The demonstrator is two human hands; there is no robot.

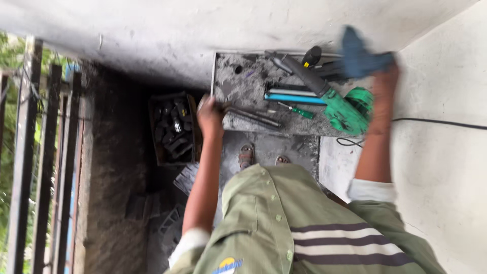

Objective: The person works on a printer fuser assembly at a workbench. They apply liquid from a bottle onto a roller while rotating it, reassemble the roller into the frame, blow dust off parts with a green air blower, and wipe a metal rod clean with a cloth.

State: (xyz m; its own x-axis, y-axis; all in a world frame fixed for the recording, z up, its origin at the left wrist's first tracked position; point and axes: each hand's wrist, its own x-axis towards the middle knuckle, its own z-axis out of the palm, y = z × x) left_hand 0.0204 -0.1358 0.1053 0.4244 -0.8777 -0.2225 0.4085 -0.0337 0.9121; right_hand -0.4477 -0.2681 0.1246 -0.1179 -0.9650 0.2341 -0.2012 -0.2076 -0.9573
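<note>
Right hand [384,81] fingers clamped on blurred blue cloth [361,57], bench [238,86] far right corner; left hand [209,115] fingers closed round dark metal bar [251,115], left edge.

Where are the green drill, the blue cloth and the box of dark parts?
Green drill [345,112]: head view, on its green body.
Blue cloth [357,55]: head view, on the middle of the cloth.
Box of dark parts [172,129]: head view, on the parts inside.

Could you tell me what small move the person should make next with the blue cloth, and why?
Probably lift the blue cloth clear of the platform. The right hand has a grip on it above the green power drill, with loose tools beneath, so dragging might snag them. The left hand rests at the platform's edge.
</note>
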